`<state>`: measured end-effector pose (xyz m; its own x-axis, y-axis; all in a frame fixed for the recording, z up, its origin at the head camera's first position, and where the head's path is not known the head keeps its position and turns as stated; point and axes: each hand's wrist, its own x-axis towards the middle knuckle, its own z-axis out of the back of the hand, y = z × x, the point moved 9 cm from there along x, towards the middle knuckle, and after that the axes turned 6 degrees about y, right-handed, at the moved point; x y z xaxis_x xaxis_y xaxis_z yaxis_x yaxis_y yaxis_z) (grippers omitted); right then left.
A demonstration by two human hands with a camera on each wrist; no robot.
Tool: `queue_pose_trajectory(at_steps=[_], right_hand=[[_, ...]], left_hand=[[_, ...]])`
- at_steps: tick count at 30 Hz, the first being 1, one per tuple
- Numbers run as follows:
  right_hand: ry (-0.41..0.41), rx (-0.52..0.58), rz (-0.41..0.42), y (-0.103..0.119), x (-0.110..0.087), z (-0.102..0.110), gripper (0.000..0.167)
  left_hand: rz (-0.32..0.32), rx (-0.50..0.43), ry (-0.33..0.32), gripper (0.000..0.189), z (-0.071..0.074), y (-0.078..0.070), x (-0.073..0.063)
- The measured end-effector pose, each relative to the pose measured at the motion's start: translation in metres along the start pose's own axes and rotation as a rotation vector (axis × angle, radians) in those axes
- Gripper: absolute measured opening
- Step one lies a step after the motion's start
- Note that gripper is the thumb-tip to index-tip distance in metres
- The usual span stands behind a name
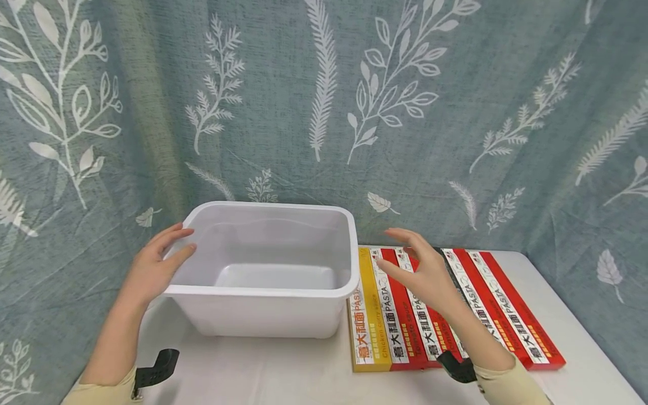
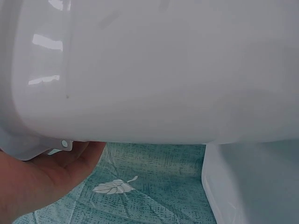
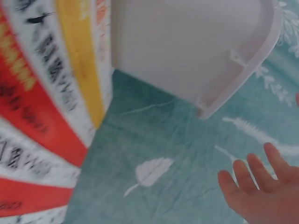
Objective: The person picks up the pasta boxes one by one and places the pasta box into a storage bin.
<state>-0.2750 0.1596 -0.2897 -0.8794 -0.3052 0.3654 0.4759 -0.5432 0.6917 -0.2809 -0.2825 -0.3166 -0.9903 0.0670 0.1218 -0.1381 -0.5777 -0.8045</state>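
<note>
A white plastic bin (image 1: 263, 309) stands upright on the table, its inside bare. My left hand (image 1: 154, 267) is at the bin's left rim, with fingers and thumb extended over it. In the left wrist view, the bin's outer wall (image 2: 140, 70) fills most of the picture and partly hides the left hand (image 2: 56, 175). Above the pasta boxes (image 1: 392, 337), right of the bin, my right hand (image 1: 422, 273) hovers with fingers spread and nothing in them. In the right wrist view, the right hand (image 3: 261, 191) is apart from the bin (image 3: 187, 46).
Several flat pasta boxes, in red, yellow and black with white bands, lie side by side against the bin's right side. A white cloth covers the table (image 1: 263, 371). Behind it hangs a teal curtain (image 1: 283, 112) with white leaf prints.
</note>
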Motion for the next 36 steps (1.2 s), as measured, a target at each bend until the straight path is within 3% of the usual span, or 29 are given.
queue_pose_trajectory(at_steps=[7, 17, 29, 36], right_hand=[[0.028, -0.004, -0.082, -0.031, -0.023, 0.008, 0.062], [0.047, -0.041, -0.279, -0.078, -0.066, 0.029, 0.073], [0.004, -0.116, -0.410, -0.117, -0.107, 0.061, 0.079], [-0.029, -0.161, -0.438, -0.136, -0.124, 0.078, 0.081]], left_hand=[[0.001, 0.014, 0.000, 0.059, 0.000, -0.001, -0.001], [0.005, 0.018, -0.004, 0.059, 0.000, 0.000, -0.001], [0.011, 0.018, 0.000, 0.059, 0.001, 0.001, -0.001], [0.017, 0.019, -0.001, 0.060, 0.000, 0.000, -0.001]])
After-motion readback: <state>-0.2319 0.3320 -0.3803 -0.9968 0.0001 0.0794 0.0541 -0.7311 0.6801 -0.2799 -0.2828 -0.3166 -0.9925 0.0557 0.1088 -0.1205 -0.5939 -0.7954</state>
